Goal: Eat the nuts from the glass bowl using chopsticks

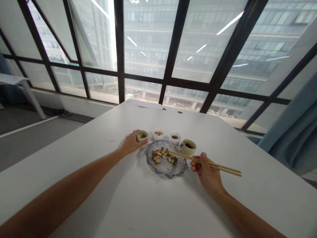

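My right hand [207, 173] grips a pair of wooden chopsticks [218, 166], their tips over the far part of a scalloped clear glass bowl [165, 173]. Inside that bowl lie mixed nuts and seeds [163, 155], pale and dark. My left hand [133, 142] is wrapped around a small greenish ceramic cup [142, 135] left of the bowl. A similar cup [188, 147] with a dark character on its side stands at the bowl's right, with dark contents. Behind the bowl are two small white dishes, one with pale pieces [158, 133], the other with dark seeds [174, 137].
Everything stands on a white table [119, 198]. Papers [145, 104] lie at its far edge, near a round brown spot [180, 112]. Dark-framed windows rise behind, with a blue curtain [292, 129] at the right and another white table [12, 79] at the far left.
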Demonstrator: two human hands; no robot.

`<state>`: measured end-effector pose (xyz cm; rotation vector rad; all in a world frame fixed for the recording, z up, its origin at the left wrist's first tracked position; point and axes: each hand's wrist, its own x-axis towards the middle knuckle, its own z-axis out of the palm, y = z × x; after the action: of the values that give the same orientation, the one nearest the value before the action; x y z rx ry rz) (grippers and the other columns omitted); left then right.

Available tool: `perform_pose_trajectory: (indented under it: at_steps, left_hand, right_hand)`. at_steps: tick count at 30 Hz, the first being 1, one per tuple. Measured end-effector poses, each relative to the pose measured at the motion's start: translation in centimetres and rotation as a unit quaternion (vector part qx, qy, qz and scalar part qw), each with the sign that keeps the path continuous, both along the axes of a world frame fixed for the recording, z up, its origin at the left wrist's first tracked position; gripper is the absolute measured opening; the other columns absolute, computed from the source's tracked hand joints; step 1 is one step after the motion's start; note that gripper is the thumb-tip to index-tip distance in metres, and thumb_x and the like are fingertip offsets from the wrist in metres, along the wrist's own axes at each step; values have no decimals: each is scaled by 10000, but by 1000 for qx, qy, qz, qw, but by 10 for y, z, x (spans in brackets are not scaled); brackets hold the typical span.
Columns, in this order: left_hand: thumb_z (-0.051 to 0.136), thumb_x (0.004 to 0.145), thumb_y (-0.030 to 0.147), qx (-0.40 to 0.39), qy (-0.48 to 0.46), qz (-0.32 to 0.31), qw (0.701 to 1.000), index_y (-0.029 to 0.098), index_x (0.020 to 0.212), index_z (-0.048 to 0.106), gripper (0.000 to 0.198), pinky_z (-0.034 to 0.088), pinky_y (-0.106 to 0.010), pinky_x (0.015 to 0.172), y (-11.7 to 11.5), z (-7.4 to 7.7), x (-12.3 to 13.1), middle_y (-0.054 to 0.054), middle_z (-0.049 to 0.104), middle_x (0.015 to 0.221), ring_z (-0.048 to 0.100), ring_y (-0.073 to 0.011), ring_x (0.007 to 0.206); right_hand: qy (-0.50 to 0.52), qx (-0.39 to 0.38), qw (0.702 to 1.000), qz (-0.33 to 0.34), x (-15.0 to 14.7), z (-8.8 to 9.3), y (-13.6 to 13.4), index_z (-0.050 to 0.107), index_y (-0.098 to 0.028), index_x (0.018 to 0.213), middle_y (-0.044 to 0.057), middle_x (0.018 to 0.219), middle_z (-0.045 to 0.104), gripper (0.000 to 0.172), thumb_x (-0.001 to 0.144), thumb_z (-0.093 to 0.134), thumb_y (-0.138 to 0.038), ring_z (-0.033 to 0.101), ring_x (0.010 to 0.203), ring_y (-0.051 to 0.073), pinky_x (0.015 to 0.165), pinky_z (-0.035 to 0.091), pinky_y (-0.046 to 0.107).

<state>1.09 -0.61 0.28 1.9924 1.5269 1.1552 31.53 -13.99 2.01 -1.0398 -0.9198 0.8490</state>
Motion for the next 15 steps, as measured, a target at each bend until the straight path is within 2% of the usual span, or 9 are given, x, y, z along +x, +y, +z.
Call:
perform_pose_trajectory:
  at_steps: [15]
  left_hand:
    - [732,717,581,4,16,-15,1000,210,1243,514,679,522,-401,931,-2,2,-1,-97,698,1146,670,-269,1049]
  right_hand:
    - [9,3,1000,-11,2,-3,3,709,-155,708,45,551,644,565,644,775,-712,564,439,134,401,476,257]
